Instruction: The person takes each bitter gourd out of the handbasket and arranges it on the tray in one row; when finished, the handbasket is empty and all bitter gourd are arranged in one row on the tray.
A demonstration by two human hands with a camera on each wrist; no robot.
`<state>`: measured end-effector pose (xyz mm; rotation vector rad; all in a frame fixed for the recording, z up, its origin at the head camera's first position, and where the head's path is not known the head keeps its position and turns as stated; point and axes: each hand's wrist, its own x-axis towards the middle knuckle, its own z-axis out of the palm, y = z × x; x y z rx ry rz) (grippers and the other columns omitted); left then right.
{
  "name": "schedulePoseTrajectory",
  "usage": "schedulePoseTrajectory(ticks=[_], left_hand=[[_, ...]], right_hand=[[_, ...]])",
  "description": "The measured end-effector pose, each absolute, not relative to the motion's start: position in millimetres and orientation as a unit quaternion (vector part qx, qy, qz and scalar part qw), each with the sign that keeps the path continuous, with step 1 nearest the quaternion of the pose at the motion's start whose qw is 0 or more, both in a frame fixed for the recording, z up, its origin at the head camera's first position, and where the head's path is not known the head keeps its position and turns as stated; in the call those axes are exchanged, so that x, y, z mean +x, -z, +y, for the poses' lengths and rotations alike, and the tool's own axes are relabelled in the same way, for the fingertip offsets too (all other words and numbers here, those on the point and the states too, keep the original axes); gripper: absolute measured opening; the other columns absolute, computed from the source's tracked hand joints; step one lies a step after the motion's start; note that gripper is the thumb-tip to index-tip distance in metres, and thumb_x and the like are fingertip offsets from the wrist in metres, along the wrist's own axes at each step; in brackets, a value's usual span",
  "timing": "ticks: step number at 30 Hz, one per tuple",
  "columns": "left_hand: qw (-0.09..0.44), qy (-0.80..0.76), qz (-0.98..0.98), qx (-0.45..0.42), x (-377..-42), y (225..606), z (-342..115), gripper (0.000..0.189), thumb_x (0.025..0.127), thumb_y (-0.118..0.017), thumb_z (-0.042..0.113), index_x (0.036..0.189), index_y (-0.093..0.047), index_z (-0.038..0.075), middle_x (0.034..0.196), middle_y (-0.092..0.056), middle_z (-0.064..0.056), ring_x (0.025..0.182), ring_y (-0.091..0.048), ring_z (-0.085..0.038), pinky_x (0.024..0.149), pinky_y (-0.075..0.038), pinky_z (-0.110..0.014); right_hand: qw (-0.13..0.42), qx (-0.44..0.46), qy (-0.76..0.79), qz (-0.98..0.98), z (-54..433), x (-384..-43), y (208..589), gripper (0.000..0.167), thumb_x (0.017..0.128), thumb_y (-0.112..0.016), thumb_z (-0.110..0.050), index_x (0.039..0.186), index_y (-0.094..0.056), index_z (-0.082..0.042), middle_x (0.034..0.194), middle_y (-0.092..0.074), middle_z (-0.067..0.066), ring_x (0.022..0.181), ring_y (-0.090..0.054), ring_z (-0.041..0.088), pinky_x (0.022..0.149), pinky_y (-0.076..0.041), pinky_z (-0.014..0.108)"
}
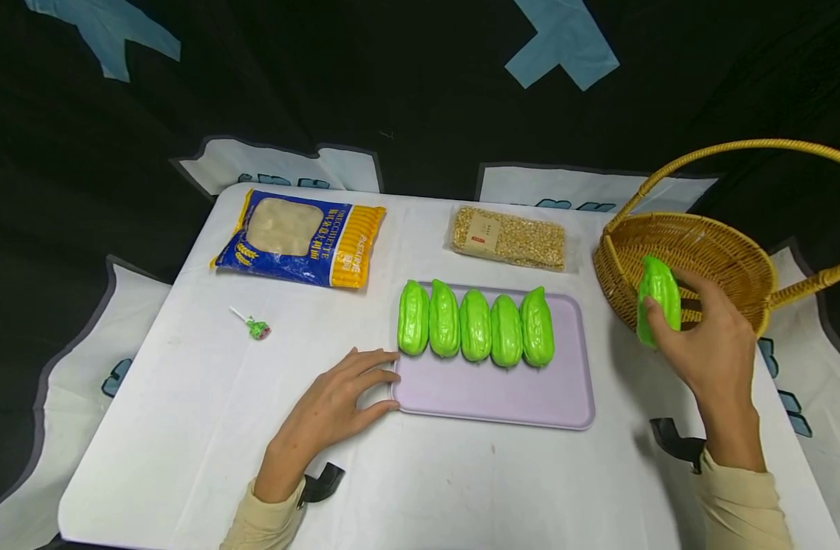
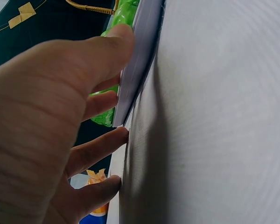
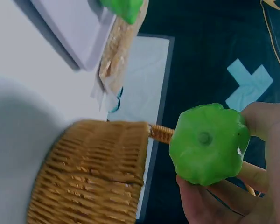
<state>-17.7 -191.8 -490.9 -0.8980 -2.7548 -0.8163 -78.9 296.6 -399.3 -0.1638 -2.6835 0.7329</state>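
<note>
My right hand grips a bright green, ribbed bitter melon between thumb and fingers, above the left front rim of a wicker basket. In the right wrist view the melon's lobed end faces the camera, with the basket's woven side below and left of it. Several similar bitter melons stand side by side along the back of a lilac tray. My left hand rests at the tray's left edge, fingers spread and thumb touching the rim.
A blue and yellow pasta bag lies at the back left, and a lollipop in front of it. Behind the tray is a clear packet of grains. The basket's tall handle arches over the right side.
</note>
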Motion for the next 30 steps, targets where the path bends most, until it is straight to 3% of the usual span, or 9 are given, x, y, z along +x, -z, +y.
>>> schedulePoseTrajectory(ticks=[4,13,21,24,27,30], left_hand=[[0.064,0.269,-0.914,-0.298,-17.9,490.9,-191.8,0.038,0.087,-0.093,0.033,0.118,-0.08,0.015,0.146,-0.067,-0.003,0.137,-0.062,-0.026,0.124,-0.044,-0.057],[0.062,0.27,-0.913,-0.299,-17.8,491.4,-191.6,0.038,0.087,-0.092,0.033,0.118,-0.08,0.014,0.146,-0.067,-0.003,0.138,-0.062,-0.026,0.124,-0.044,-0.058],[0.059,0.269,-0.914,-0.297,-17.8,491.6,-191.4,0.037,0.088,-0.092,0.033,0.118,-0.08,0.015,0.146,-0.067,-0.003,0.138,-0.062,-0.027,0.124,-0.044,-0.058],[0.057,0.27,-0.914,-0.296,-18.2,491.4,-191.5,0.037,0.088,-0.092,0.034,0.118,-0.08,0.015,0.146,-0.067,-0.003,0.138,-0.062,-0.027,0.124,-0.043,-0.058],[0.057,0.269,-0.915,-0.295,-18.5,491.2,-191.9,0.037,0.088,-0.092,0.034,0.118,-0.08,0.015,0.146,-0.067,-0.003,0.138,-0.062,-0.028,0.124,-0.043,-0.058],[0.059,0.265,-0.916,-0.295,-18.6,491.2,-192.3,0.037,0.088,-0.092,0.034,0.118,-0.08,0.015,0.146,-0.067,-0.003,0.138,-0.062,-0.029,0.124,-0.044,-0.057]], right_hand=[[0.191,-0.031,-0.274,-0.942,287.5,-75.3,410.5,0.061,0.094,-0.078,-0.031,0.149,-0.062,-0.007,0.127,-0.071,0.028,0.103,-0.071,0.048,0.068,-0.03,-0.003],[0.207,0.018,-0.297,-0.932,270.5,-72.7,434.1,0.058,0.09,-0.083,-0.023,0.141,-0.067,-0.002,0.116,-0.073,0.029,0.087,-0.069,0.042,0.065,-0.035,0.004],[0.16,0.033,-0.325,-0.932,256.3,-70.8,448.7,0.057,0.095,-0.081,-0.022,0.144,-0.063,-0.001,0.116,-0.073,0.027,0.098,-0.073,0.042,0.064,-0.04,-0.004],[0.137,0.033,-0.319,-0.937,252.2,-71.2,452.7,0.056,0.097,-0.079,-0.024,0.145,-0.062,-0.001,0.119,-0.073,0.027,0.101,-0.074,0.043,0.065,-0.053,0.009],[0.116,0.037,-0.313,-0.942,248.7,-71.4,456.5,0.055,0.099,-0.077,-0.026,0.146,-0.062,-0.001,0.123,-0.072,0.028,0.103,-0.074,0.044,0.069,-0.064,0.037],[0.096,0.039,-0.308,-0.946,245.1,-71.6,459.1,0.056,0.101,-0.075,-0.029,0.148,-0.06,-0.002,0.127,-0.071,0.028,0.106,-0.073,0.045,0.076,-0.063,0.058]])
